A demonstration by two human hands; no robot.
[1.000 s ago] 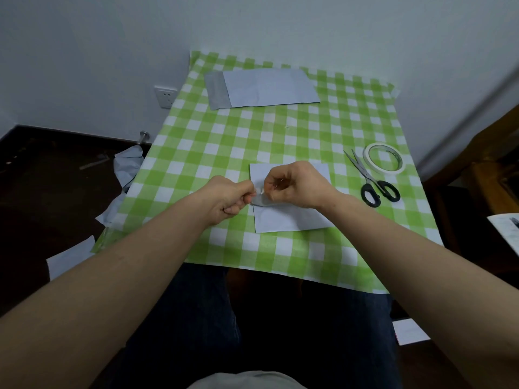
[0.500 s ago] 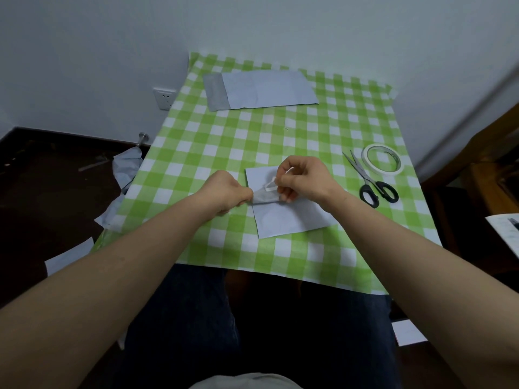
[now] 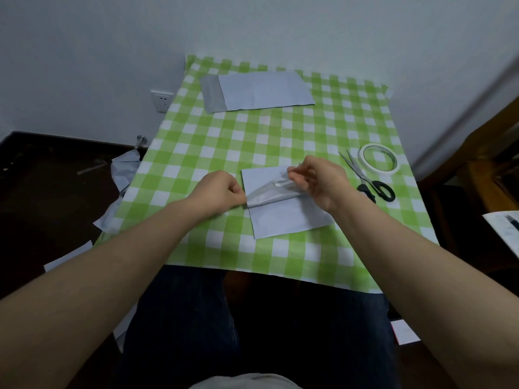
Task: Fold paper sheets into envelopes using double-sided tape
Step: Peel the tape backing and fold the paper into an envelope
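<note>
1. On the green-checked tablecloth (image 3: 224, 141), near its front edge, lies the folded paper sheet (image 3: 286, 217); its upper flap is lifted and curls toward the person, with the grey underside showing.
2. The left hand (image 3: 217, 192) has its fingers curled and pinches the left edge of that lifted flap.
3. The right hand (image 3: 323, 182) is above the sheet's far right part, thumb and fingertips closed on a thin white tape strip (image 3: 283, 182) that bends away from the flap. Whether the strip's other end is fixed to the paper cannot be told.
4. To the right of the sheet, apart from it, the black-handled scissors (image 3: 368, 181) lie flat with their blades pointing toward the wall.
5. The tape roll (image 3: 378, 158) lies flat just beside the scissors, on their far right side.
6. A finished envelope (image 3: 261, 91) lies at the far end of the cloth, near the wall, with a grey flap at its left.
7. Crumpled paper scraps (image 3: 125, 169) lie on the dark floor left of the table, below a wall socket (image 3: 161, 100).
</note>
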